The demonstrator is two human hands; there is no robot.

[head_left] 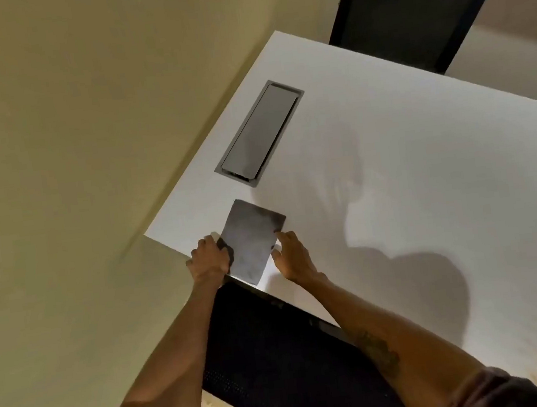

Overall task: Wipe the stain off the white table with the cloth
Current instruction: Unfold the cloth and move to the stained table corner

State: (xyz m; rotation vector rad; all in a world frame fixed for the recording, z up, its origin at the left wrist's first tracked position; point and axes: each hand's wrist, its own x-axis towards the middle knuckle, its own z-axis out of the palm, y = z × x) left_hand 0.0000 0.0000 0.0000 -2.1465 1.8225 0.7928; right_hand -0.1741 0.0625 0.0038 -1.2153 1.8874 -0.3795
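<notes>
Nearest the camera, two bare forearms reach forward from dark rolled sleeves (502, 387), passing over the black mesh back of a chair (277, 353) pushed in at the table's near edge. They lead to the cloth (251, 242), a flat grey rectangle lying on the white table (405, 154) close to its near-left corner, one corner of the cloth overhanging the table's edge. The left hand (209, 258) is curled over the cloth's left edge, knuckles up, fingers closed on the fabric with the thumb side toward the cloth. The right hand (291, 256) sits at the cloth's right edge with its fingers loosely spread and slightly bent, fingertips at the fabric's border; whether they actually pinch it cannot be told. Beyond the cloth, further along the table, a grey rectangular cable hatch (259, 134) is set flush into the tabletop. Right of the cloth, the person's shadow falls across the white surface. At the table's far edge stands a second dark chair (418, 2).
</notes>
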